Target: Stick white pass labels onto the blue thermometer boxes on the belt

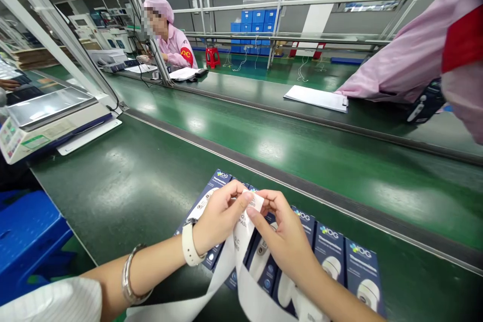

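Observation:
My left hand (221,216) and my right hand (281,231) meet over a row of dark blue product boxes (341,256) lying flat on the green workbench (136,186). Both hands pinch the top end of a long white label strip (241,261) that trails down toward me across the boxes. The left wrist wears a white watch band and a silver bangle. The boxes show a white device picture and a logo. My hands partly hide the leftmost boxes.
A weighing scale (45,121) stands at the left, above a blue crate (26,236). A green conveyor belt (302,131) runs beyond the bench. A white clipboard (317,98) lies across it. One person in pink sits far left, another leans in at right.

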A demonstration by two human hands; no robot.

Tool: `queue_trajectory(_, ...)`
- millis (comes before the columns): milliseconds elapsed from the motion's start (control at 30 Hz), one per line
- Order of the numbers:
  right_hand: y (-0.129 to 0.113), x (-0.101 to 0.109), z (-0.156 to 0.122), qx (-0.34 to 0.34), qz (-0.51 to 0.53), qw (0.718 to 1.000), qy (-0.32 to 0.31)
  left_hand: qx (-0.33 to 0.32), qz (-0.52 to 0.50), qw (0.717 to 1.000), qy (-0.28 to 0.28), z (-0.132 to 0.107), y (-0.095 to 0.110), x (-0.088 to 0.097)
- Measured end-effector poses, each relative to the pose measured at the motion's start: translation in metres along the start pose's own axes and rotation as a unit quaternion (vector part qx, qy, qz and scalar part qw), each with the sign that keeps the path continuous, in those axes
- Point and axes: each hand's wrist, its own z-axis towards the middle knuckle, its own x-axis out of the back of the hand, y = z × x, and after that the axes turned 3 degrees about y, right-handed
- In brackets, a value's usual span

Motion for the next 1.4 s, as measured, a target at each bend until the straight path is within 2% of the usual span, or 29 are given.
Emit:
queue_trajectory(167, 0.004, 0.003, 0.005, -0.037, -0.070, 0.997, -0.002, 0.043, 0.046, 0.997, 0.041, 0.004, -0.004, -0.012)
queue_trajectory(267, 0.015, 0.005, 0.011, -0.039, -0.115, 0.992, 0.029, 0.049, 0.048, 0.997, 0.031, 0.004, -0.005, -0.017)
queue_trajectory(333, 0.022, 0.008, 0.017, -0.017, -0.162, 0.986, 0.038, 0.059, 0.048, 0.997, 0.026, 0.003, -0.005, -0.019)
queue_trajectory(400, 0.028, 0.013, 0.022, 0.021, -0.206, 0.978, 0.033, 0.109, 0.026, 0.993, 0.024, 0.004, -0.004, -0.020)
queue_trajectory(467, 0.032, 0.020, 0.026, 0.045, -0.230, 0.972, 0.025, 0.193, -0.027, 0.981, 0.018, 0.005, -0.003, -0.020)
queue_trajectory(533, 0.037, 0.028, 0.029, 0.038, -0.231, 0.972, 0.021, 0.266, -0.082, 0.961, 0.007, 0.008, -0.003, -0.020)
queue_trajectory(633, 0.044, 0.039, 0.031, 0.016, -0.234, 0.972, 0.011, 0.312, -0.112, 0.943, 0.003, 0.013, -0.003, -0.019)
queue_trajectory(767, 0.049, 0.047, 0.029, 0.062, -0.282, 0.955, -0.063, 0.340, -0.111, 0.934, -0.005, 0.020, -0.003, -0.021)
queue_trajectory(867, 0.049, 0.048, 0.027, 0.112, -0.342, 0.925, -0.126, 0.352, -0.102, 0.930, -0.004, 0.024, -0.001, -0.022)
queue_trajectory(967, 0.048, 0.046, 0.025, 0.154, -0.400, 0.890, -0.152, 0.363, -0.096, 0.927, -0.001, 0.028, 0.001, -0.024)
queue_trajectory(1167, 0.048, 0.048, 0.021, 0.188, -0.432, 0.869, -0.147, 0.407, -0.062, 0.911, 0.003, 0.028, 0.001, -0.020)
queue_trajectory(1300, 0.045, 0.047, 0.016, 0.209, -0.447, 0.862, -0.117, 0.379, -0.102, 0.920, 0.010, 0.015, 0.004, -0.016)
queue_trajectory(1400, 0.045, 0.042, 0.020, 0.199, -0.465, 0.858, -0.093, 0.359, -0.123, 0.925, 0.028, 0.004, 0.006, -0.015)
